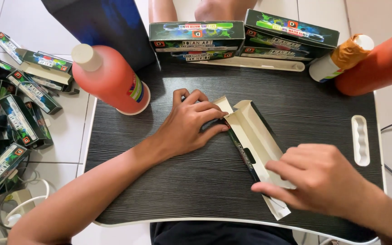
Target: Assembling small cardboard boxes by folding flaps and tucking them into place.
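Both hands press flat on one unfolded carton (pixel 254 144) mid-tray, long axis running far-left to near-right: left hand (pixel 190 124) pins the far end, right hand (pixel 319 177) the near end, fingers extended.

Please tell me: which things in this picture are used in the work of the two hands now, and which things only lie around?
In use:
- left hand, pressing one end of the open carton
- right hand, pressing its other end
- dark tray table under it

Lying about:
- red bottle
- second red bottle
- taped bottle
- folded boxes at the far edge
- boxes on the floor
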